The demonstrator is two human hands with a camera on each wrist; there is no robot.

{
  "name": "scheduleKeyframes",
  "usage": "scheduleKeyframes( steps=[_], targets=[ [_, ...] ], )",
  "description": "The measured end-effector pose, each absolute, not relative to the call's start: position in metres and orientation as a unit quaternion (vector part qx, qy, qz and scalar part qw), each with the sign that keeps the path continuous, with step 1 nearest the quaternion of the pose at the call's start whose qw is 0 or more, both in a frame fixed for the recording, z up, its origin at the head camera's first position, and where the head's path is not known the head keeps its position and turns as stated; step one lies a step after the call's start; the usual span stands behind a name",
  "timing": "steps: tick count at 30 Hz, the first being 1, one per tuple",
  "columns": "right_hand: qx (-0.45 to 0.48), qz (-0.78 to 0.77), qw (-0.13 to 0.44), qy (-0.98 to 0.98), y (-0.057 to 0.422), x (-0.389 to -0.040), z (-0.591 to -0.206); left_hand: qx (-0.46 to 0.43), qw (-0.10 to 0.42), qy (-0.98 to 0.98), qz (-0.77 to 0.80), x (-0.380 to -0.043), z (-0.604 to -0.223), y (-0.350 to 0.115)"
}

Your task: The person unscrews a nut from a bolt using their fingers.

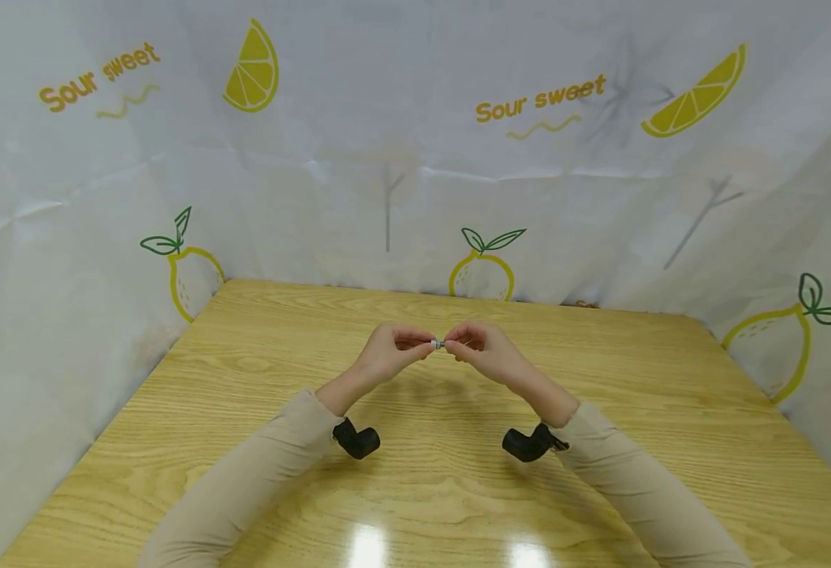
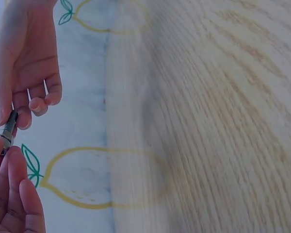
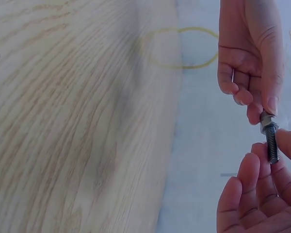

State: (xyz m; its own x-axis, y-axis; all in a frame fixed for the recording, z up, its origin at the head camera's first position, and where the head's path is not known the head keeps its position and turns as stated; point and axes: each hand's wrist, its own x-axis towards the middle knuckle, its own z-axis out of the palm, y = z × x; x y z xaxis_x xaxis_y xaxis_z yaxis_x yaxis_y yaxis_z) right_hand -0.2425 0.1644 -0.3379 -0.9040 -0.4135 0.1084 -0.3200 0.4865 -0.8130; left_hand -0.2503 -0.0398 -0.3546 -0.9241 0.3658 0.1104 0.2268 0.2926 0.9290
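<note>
A small metal bolt [image 3: 272,145] with a dark threaded shank is held in the air above the table, between both hands. My left hand [image 1: 387,353] pinches its thick hexagonal end between thumb and fingers. Whether that end is only the head or also carries a nut is hard to tell. From the other side, my right hand [image 1: 485,351] has its thumb and fingertips about the threaded shank. In the left wrist view the bolt [image 2: 9,126] slants, with its threaded tip at the right hand's fingertips. Both hands' other fingers are loosely bent.
Below the hands lies a wood-grain table [image 1: 430,497]. A white curtain [image 1: 359,102] printed with lemons and words hangs behind it and along both sides. Black wrist devices [image 1: 360,442] sit at both sleeve cuffs.
</note>
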Motion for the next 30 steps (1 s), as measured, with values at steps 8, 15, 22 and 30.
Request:
scheduleKeyframes(
  steps=[8, 15, 22, 30],
  targets=[
    [-0.215, -0.472, 0.058, 0.853, 0.1589, -0.2383, -0.3386, 0.197, 0.048, 0.800, 0.565, -0.2457, -0.3569, -0.0398],
    [-0.215, -0.476, 0.057, 0.851, 0.1567, -0.2356, -0.3372, 0.198, 0.050, 0.799, 0.566, -0.2441, -0.3568, -0.0398],
    [-0.222, -0.471, 0.041, 0.853, 0.1570, -0.2359, -0.3378, 0.192, 0.049, 0.797, 0.570, -0.2424, -0.3555, -0.0392],
    [-0.213, -0.480, 0.035, 0.850, 0.1559, -0.2346, -0.3369, 0.185, 0.056, 0.793, 0.578, -0.2424, -0.3542, -0.0391]
  ],
)
